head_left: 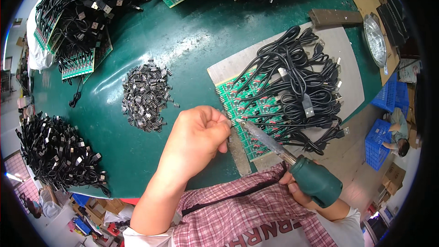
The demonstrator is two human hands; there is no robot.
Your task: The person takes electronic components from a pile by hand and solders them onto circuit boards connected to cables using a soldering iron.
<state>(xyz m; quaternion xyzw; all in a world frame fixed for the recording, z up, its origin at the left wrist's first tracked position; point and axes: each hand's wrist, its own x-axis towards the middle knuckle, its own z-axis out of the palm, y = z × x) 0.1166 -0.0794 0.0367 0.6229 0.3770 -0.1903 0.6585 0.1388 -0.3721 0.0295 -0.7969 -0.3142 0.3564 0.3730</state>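
The green circuit board (241, 109) lies near the front edge of the table (132, 160). The left hand (199, 132) has fingers together beside it; the right hand (297, 193) has fingers clamped on the soldering iron (316, 180).

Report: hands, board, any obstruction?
Right hand holding soldering iron, tip at circuit board; left hand closed at board's left edge, contents hidden. Black cables over board's right side.

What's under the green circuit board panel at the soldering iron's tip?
A gray sheet shows past the green circuit board panel's edges. Anything directly beneath the panel is covered, as is whatever the black USB cables hide.
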